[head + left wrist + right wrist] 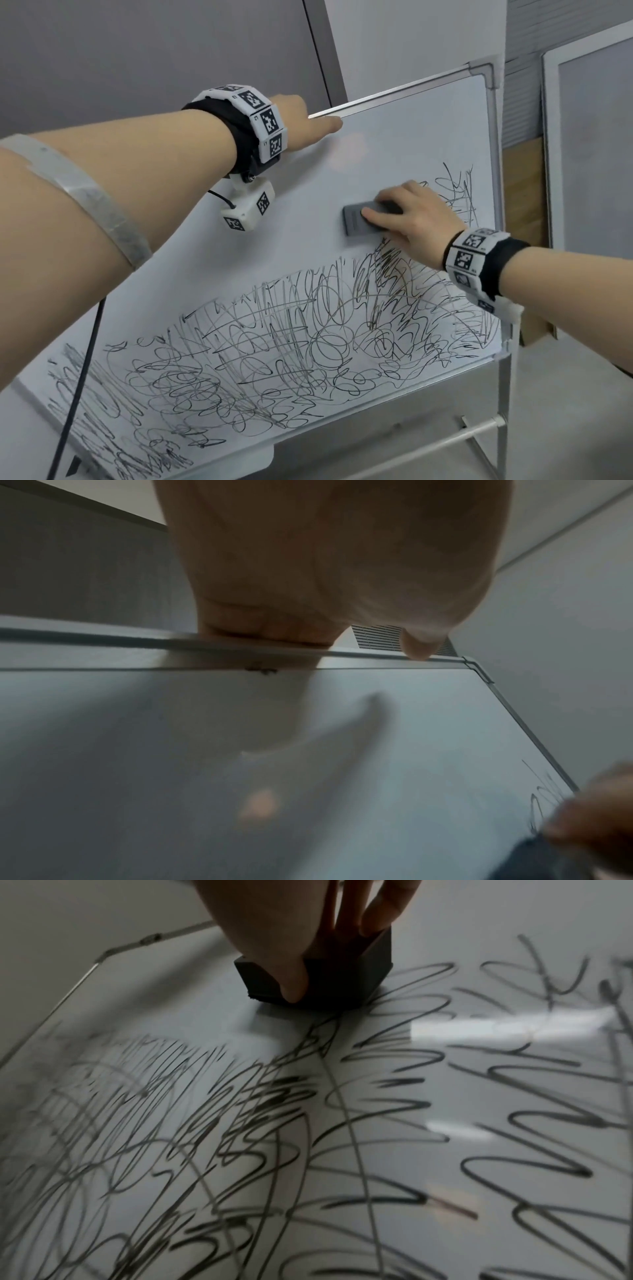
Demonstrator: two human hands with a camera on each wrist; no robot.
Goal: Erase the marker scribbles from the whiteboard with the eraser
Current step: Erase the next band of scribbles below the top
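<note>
A tilted whiteboard (394,137) on a metal stand fills the head view. Black marker scribbles (274,349) cover its lower half and right side (459,198), while the upper left part is wiped white. My right hand (414,216) grips a dark grey eraser (359,219) and presses it flat on the board just above the scribbles. The right wrist view shows the eraser (342,974) held between thumb and fingers at the edge of the scribbles (308,1123). My left hand (308,120) holds the board's top frame edge (137,642), fingers curled over it (274,631).
A second framed board (589,154) leans against the wall at the right, beside a brown panel (524,205). The stand's metal legs (503,394) and crossbar (445,442) run below the whiteboard. A black cable (82,377) hangs from my left arm across the board's lower left.
</note>
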